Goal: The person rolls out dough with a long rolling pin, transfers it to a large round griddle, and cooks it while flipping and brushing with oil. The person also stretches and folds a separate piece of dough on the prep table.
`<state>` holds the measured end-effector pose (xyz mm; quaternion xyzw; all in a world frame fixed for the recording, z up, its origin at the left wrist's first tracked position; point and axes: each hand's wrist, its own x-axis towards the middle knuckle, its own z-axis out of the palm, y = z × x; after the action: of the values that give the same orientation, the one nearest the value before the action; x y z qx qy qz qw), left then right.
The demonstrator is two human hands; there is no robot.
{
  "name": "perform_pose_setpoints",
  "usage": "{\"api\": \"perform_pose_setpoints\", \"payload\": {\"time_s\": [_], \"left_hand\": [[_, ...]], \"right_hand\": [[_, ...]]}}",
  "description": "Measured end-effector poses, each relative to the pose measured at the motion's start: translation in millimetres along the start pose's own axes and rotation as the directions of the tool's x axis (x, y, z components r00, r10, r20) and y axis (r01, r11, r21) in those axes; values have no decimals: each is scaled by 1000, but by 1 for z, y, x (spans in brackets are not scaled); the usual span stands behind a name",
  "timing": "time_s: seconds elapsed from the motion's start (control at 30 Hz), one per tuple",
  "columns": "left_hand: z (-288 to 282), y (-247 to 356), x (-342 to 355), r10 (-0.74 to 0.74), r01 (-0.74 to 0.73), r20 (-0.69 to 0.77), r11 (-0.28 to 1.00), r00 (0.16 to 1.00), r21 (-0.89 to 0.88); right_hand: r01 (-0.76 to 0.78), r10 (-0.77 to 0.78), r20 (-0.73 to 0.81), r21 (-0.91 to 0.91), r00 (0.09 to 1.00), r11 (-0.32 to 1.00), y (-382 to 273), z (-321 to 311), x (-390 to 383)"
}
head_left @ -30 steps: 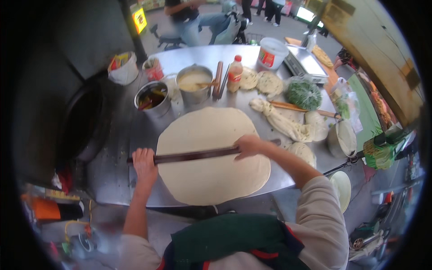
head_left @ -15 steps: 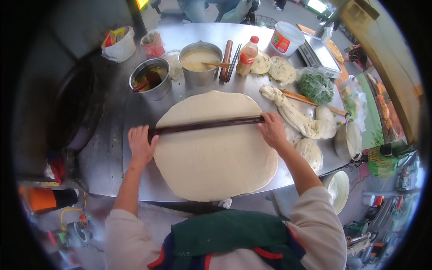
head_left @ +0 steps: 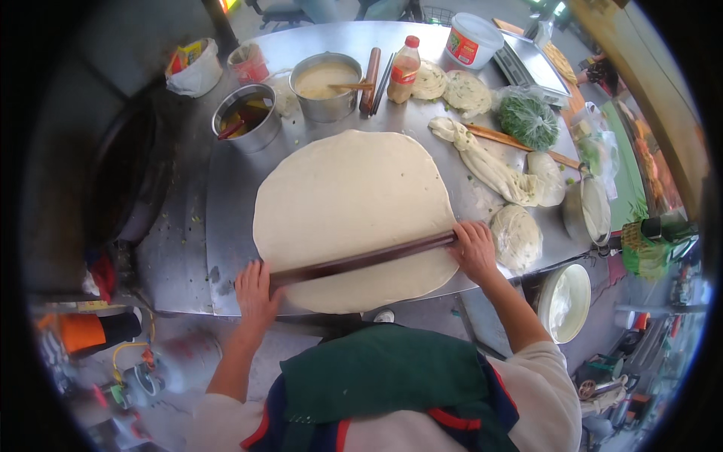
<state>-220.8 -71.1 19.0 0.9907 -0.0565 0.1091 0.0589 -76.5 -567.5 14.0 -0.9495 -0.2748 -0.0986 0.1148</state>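
Observation:
A broad, flat sheet of pale dough [head_left: 350, 196] lies on the metal table, its near edge reaching the table's front. Across its near part, slightly slanted, rests a long dark rolling pin [head_left: 361, 258]. My left hand [head_left: 257, 292] grips the pin's left end, just past the dough's edge. At the other end my right hand [head_left: 473, 248] is closed round the pin, a little farther from me than the left. Right of that hand sits a round, wrapped-looking dough piece [head_left: 517, 238]. A twisted dough strip [head_left: 488, 166] lies beyond it.
Behind the dough stand a pot of dark liquid [head_left: 247, 119], a pot of pale batter [head_left: 326, 87], a shorter rolling pin [head_left: 370, 81] and a bottle [head_left: 404, 69]. Bagged chopped greens [head_left: 529, 120], a scale [head_left: 531, 66] and a white tub [head_left: 473, 41] are at the far right.
Both hands have drawn the rolling pin toward me, from the dough's far half to its near part. The pin now slants more, its left end nearer me.

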Motion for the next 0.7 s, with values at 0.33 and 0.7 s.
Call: {"api": "perform_pose_setpoints", "payload": {"time_s": [0.33, 0.7], "left_hand": [[-10, 9, 2, 58, -60, -125, 998, 990, -18], [33, 118, 3, 481, -457, 17, 842, 876, -288]], "right_hand": [[39, -39, -3, -19, 999, 999, 13, -25, -10], [477, -532, 155, 288, 833, 830, -27, 5, -33]]}}
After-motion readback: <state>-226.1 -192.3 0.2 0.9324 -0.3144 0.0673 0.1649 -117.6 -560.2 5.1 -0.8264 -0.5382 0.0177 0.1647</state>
